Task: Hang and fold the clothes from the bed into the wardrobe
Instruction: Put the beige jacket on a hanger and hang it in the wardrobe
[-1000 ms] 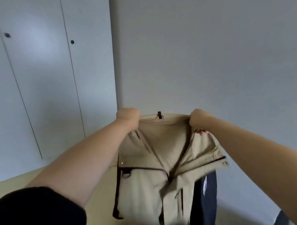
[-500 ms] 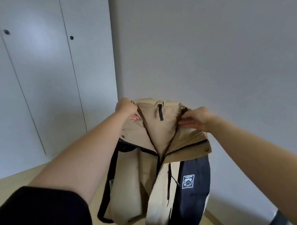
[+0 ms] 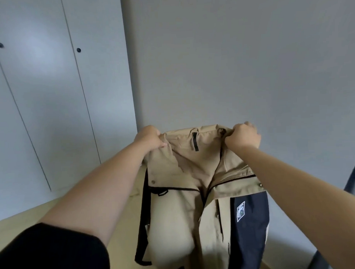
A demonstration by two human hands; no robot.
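Both hands hold a beige jacket (image 3: 186, 186) up in the air by its collar: the left hand (image 3: 149, 137) is clenched on the collar's left end, the right hand (image 3: 244, 136) on its right end. Between them runs the collar with a black loop (image 3: 195, 141). The jacket hangs below the hands, a navy panel (image 3: 249, 228) under the right wrist. Left of the left hand stands the wardrobe (image 3: 50, 98), doors closed.
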